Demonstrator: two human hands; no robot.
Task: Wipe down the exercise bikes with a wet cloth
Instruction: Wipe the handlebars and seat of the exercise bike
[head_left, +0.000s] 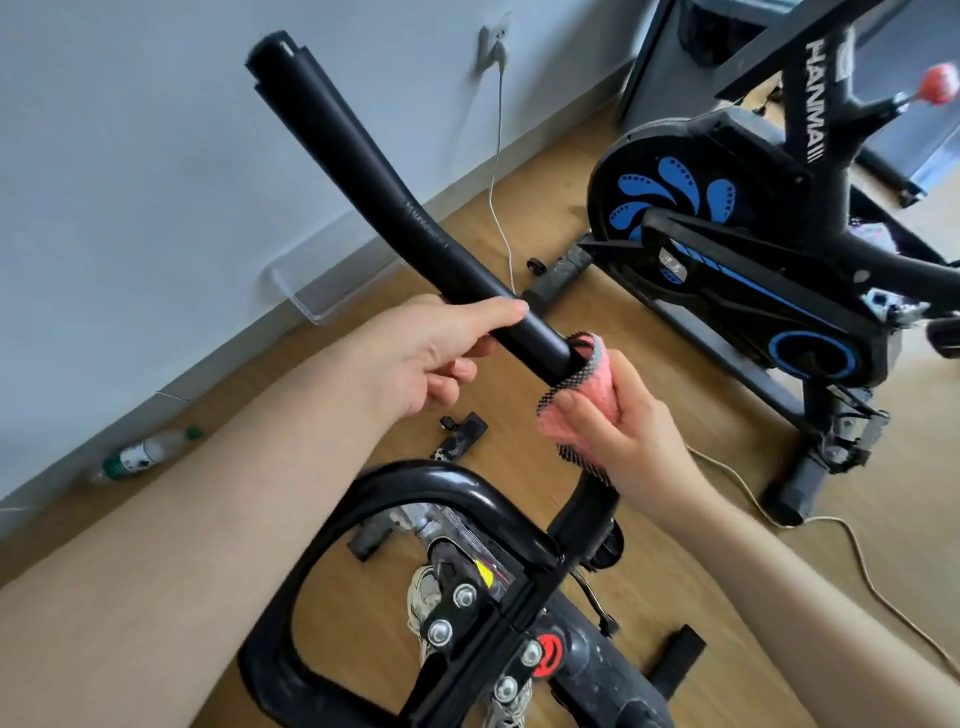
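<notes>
Floor (675, 519): smooth wood-look planks, pale plain wall (156, 156) behind.
Grip tube (363, 171): long, matte black, slightly bent, on near bike (467, 486) with glossy looped bar.
Left hand (436, 353): fingers curled round tube's lower part.
Right hand (623, 431): clutches cloth round the bar, at tube's end.
Cloth (587, 395): pink, knobbly, black mesh edge.
Second bike (753, 249): black, blue swirls, right.

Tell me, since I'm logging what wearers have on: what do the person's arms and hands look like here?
The left hand and right hand are bare: no gloves or rings that I can see. The left forearm and right forearm are bare too, with no sleeve, watch or bracelet in view up to the picture's edges.
</notes>
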